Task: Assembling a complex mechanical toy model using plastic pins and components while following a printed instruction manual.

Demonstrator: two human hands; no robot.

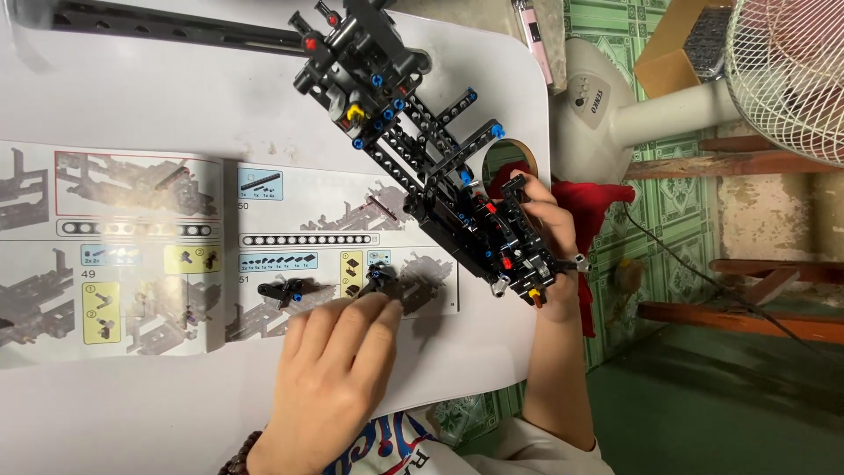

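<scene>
A long black building-brick model (413,132) with blue, red and yellow pins lies slantwise across the white table (176,97). My right hand (547,230) is closed around the model's lower right end, at the table's edge. My left hand (338,361) lies palm down on the open instruction booklet (141,255). Its fingertips press on a small black part (380,280). A second small black part with blue pins (286,290) lies on the booklet just left of my fingers. A beaded bracelet (239,457) sits on my left wrist.
A long black beam (176,26) lies along the table's far edge. Right of the table stand a white pedestal fan (774,70), a cardboard box (677,44), a red cloth (589,202) and wooden slats (747,264). A dark cable (703,281) runs over the green floor.
</scene>
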